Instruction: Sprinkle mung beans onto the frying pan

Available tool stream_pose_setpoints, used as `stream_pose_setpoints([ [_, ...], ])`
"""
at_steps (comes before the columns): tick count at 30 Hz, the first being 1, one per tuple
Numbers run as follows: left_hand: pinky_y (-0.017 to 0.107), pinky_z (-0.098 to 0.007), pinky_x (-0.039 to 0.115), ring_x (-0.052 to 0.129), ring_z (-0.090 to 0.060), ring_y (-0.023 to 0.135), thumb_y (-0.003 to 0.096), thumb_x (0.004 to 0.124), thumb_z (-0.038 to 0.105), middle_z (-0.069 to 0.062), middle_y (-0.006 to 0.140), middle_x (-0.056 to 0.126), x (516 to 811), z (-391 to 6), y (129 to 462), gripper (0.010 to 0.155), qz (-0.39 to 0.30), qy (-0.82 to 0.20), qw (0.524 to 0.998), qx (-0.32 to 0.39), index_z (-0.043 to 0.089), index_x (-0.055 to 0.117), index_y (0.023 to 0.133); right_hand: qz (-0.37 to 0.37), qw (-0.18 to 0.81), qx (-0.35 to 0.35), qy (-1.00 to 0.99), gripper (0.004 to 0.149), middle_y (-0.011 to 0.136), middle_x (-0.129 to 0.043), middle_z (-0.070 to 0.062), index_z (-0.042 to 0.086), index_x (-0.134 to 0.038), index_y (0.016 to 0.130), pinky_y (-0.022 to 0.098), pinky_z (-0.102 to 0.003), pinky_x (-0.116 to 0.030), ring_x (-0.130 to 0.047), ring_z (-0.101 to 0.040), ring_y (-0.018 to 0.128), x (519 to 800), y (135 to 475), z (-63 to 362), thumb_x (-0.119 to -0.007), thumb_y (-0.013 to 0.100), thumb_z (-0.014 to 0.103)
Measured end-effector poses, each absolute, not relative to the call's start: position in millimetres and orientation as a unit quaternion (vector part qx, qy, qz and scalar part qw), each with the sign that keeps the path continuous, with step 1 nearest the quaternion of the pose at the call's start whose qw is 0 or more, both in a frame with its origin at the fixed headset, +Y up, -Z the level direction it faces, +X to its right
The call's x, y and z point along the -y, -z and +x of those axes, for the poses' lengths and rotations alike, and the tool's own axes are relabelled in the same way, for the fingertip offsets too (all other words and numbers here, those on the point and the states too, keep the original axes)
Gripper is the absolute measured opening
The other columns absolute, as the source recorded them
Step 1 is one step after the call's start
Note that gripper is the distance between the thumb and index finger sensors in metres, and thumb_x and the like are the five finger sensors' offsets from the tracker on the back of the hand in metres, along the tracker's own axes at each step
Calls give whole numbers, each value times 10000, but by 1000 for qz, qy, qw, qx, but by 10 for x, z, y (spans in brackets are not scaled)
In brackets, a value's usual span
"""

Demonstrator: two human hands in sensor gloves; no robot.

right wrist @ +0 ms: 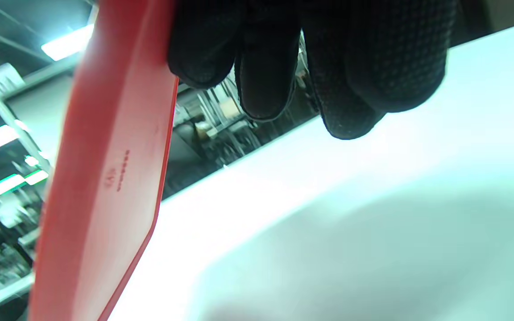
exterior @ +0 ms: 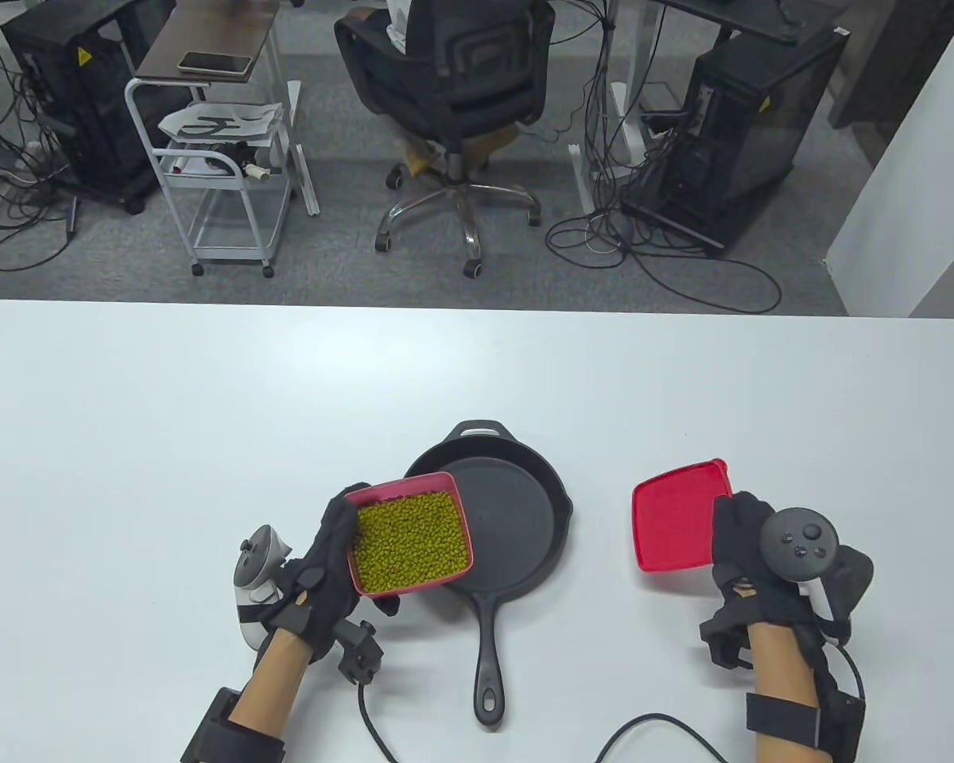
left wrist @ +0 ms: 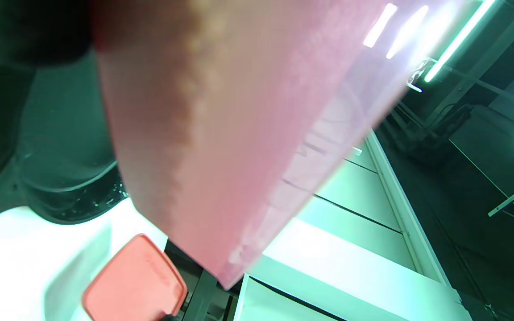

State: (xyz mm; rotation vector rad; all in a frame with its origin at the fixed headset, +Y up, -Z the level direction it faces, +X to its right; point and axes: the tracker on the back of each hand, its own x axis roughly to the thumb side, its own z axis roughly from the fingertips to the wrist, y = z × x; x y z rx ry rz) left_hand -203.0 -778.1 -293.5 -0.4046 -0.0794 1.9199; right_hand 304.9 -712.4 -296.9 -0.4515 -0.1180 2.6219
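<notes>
Your left hand (exterior: 324, 566) wraps its fingers around the side of the pink container (exterior: 410, 533), which brims with mung beans (exterior: 412, 542) and hangs over the left rim of the frying pan (exterior: 499, 517). The black pan sits on the white table (exterior: 167, 413), handle pointing toward you. Your right hand (exterior: 751, 548) pinches the red lid (exterior: 676, 515) by its edge, tilted up, well to the right of the pan.

Grey carpet floor (exterior: 326, 270). Black office chair (exterior: 453, 87) beyond white table (exterior: 207, 381). White cart (exterior: 222, 183) at left, computer towers (exterior: 763, 135) with loose cables (exterior: 684, 246).
</notes>
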Motion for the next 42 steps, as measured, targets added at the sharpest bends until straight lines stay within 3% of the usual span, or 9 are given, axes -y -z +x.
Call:
stream_pose_setpoints([
  [5,257,-464,881,856,-365,675,469,553,785,-94,1056,568,7781,-2030,2934,792,-172,-812,556,32,363,287,1085,-219,204,-35,-954,452,939,-852,-139,168,-784,862,423,-484,-813,-891,-497,665,7309,3094,3124,-583,598,474],
  [10,258,-463,881,855,-365,675,470,551,784,-94,1056,568,7786,-2033,2942,791,-174,-811,558,32,362,288,1084,-254,68,-129,-956,477,931,-860,-138,160,-795,876,424,-477,-812,-892,-482,669,7452,3222,3117,-567,594,471],
  [22,259,-468,877,854,-367,675,469,550,782,-100,1054,568,7794,-2031,2956,794,-178,-809,559,29,353,292,1086,-249,-117,-198,-941,455,941,-837,-111,146,-798,891,438,-474,-804,-884,-468,690,7582,3448,2878,-625,591,441],
  [25,259,-467,878,854,-367,675,469,549,782,-100,1053,570,7794,-2033,2955,794,-178,-809,559,28,353,292,1085,-243,-154,-192,-938,413,931,-834,-111,165,-799,867,438,-469,-805,-885,-462,690,7630,3467,2800,-694,580,442],
  [30,262,-466,878,855,-364,677,470,548,782,-97,1053,569,7796,-2033,2959,793,-177,-811,557,29,354,290,1085,-250,-162,-186,-936,407,923,-845,-90,185,-805,857,441,-463,-811,-888,-456,695,7633,3453,2796,-700,575,458],
  [33,260,-467,878,854,-366,675,470,551,783,-100,1053,569,7797,-2035,2957,793,-177,-809,559,27,355,291,1085,-270,-143,-195,-932,458,985,-822,-117,198,-787,910,461,-481,-803,-866,-478,726,7563,3431,2844,-668,578,489],
  [38,263,-469,878,850,-366,681,471,564,784,-100,1058,556,7800,-2036,2971,796,-179,-810,558,27,357,288,1083,-262,-103,-132,-950,539,1037,-784,-161,176,-763,970,512,-529,-771,-818,-515,786,7214,3381,2823,-648,572,521],
  [42,268,-471,877,846,-369,685,473,576,781,-103,1060,547,7802,-2034,2974,804,-179,-808,561,25,351,278,1082,-207,-58,-77,-974,546,1048,-776,-161,184,-758,979,534,-544,-756,-799,-522,811,6870,3359,2552,-684,566,532],
])
